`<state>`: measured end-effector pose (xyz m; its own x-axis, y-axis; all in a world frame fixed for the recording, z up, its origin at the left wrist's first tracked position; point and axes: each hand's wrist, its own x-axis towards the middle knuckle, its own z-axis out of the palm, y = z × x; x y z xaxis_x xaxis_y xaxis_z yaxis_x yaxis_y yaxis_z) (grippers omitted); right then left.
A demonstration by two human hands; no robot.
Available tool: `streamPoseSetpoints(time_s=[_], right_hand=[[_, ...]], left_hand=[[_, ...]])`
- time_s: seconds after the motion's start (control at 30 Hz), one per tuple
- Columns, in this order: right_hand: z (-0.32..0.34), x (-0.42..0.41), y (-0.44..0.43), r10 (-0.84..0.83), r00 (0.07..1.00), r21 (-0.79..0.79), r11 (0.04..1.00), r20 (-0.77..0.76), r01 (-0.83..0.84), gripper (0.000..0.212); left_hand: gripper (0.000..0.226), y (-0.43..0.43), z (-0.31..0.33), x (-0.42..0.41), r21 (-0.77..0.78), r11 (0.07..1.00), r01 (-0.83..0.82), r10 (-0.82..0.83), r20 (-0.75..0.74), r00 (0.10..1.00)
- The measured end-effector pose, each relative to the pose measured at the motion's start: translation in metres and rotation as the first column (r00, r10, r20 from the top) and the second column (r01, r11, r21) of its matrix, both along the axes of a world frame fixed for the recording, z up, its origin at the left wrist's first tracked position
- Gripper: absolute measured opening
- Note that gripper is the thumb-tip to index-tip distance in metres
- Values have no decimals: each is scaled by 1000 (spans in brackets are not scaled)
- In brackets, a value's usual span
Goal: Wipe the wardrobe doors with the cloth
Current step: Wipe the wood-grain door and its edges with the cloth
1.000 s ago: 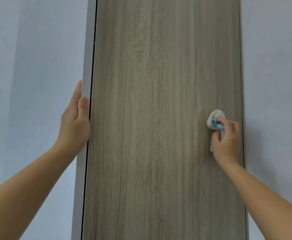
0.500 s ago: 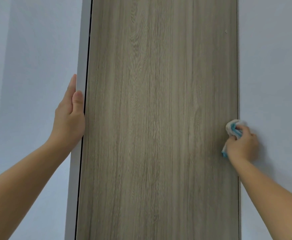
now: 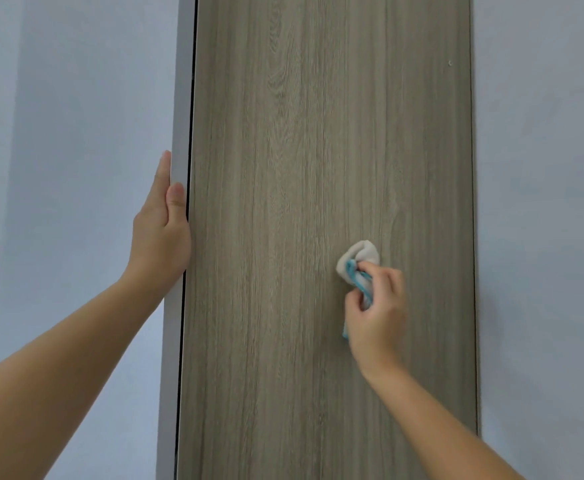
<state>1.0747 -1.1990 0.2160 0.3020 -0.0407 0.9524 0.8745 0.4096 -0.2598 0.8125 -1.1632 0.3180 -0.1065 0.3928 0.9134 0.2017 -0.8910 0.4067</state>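
Observation:
A tall wood-grain wardrobe door fills the middle of the view. My right hand is closed around a bunched white cloth with a blue edge and presses it against the door's lower right part. My left hand lies flat along the door's left edge, thumb at the front, fingers wrapped behind the pale side strip and hidden from view.
Plain pale blue-grey walls stand on both sides of the door: one on the left, one on the right. A dark gap runs between the pale strip and the door face.
My right hand has slid the cloth leftward from the door's right edge back onto the door face. My left hand keeps its grip on the left edge.

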Motion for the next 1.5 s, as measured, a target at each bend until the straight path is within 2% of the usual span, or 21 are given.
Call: streamPoseSetpoints(time_s=[0.17,0.33,0.53,0.7,0.77,0.93,1.03,1.1,1.2,1.3,1.4,1.5], right_hand=[[-9,-42,-1,16,988,23,1000,152,-20,38],[-23,-92,-2,35,945,12,999,326,-41,28],[-43,-140,4,69,795,1,996,602,-88,22],[-40,-129,3,35,708,37,996,706,-87,14],[-39,-113,2,19,704,44,996,710,-71,15],[-40,-30,-1,-38,846,-23,998,533,59,35],[-41,29,-3,-122,946,-91,984,300,155,36],[-41,69,-6,-188,974,-143,968,125,205,33],[-42,125,-11,-307,947,-260,925,-91,275,33],[-43,157,-14,-422,872,-413,860,-246,300,34],[-41,172,-16,-466,825,-489,827,-319,278,33],[-38,177,-12,-476,809,-497,824,-344,273,35]], left_hand=[[48,-3,1,1,-10,999,-30,30,-14,999],[50,-4,0,0,-3,999,-46,46,-39,998],[58,3,1,-5,27,999,-45,47,-95,994],[60,6,0,-9,30,997,-65,68,-107,992],[60,5,0,-8,23,997,-73,75,-101,992],[59,4,0,-6,18,997,-69,71,-88,994],[59,4,-2,-5,2,997,-71,71,-68,995],[60,6,-1,-5,4,997,-76,76,-63,995],[60,8,-2,-4,8,997,-81,81,-57,995],[59,7,-2,-3,16,995,-98,98,-58,993],[59,7,-2,-2,25,993,-112,114,-62,992],[60,9,-3,-3,31,992,-119,120,-63,991]])
